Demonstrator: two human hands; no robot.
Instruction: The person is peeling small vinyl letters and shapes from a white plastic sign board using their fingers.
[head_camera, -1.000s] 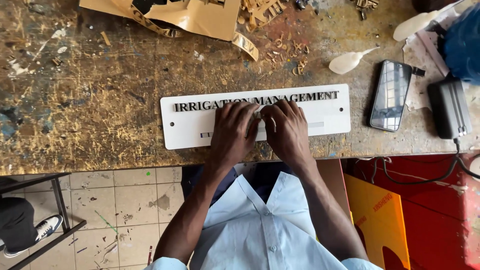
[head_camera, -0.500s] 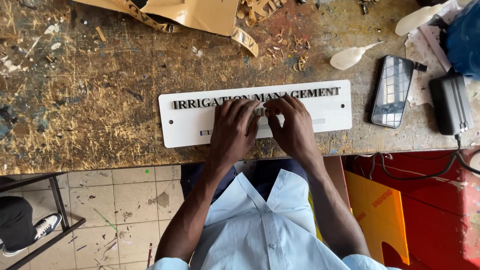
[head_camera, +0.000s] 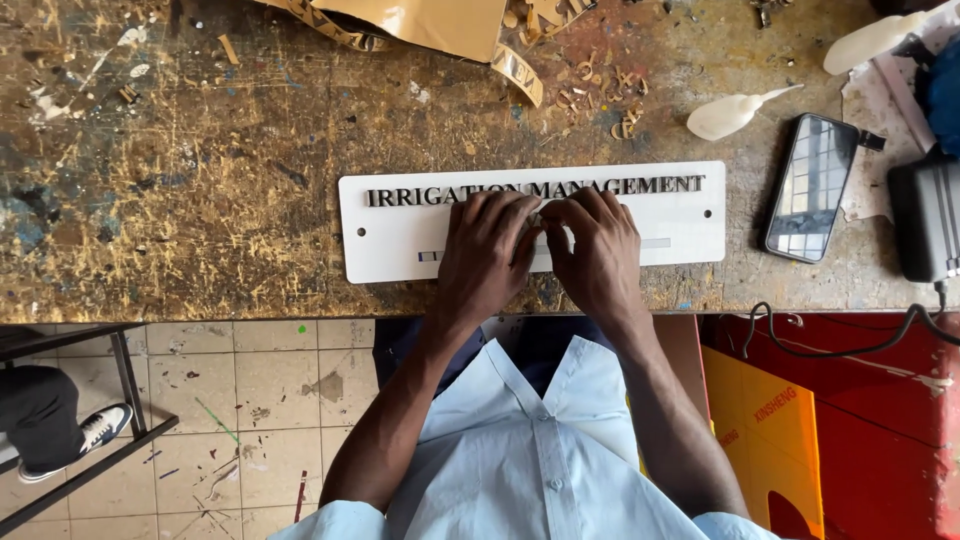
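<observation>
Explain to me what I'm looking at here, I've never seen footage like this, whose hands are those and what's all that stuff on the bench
There is no machine here. A person wears a camera on the head, so the one view looks straight down at their own two bare hands and pale blue shirt.

The left hand and right hand rest side by side on a long white sign plate that carries a row of raised dark letters. Their fingertips meet at the plate's middle; whether they pinch something small there is too hidden to tell.

The plate lies on a scratched, paint-stained wooden workbench. Also on it: torn brown backing paper, small cut scraps, a dark phone, two white plastic spoons, and a black box with a cable. Bottom left, someone else's shoe stands on the tiled floor.
</observation>
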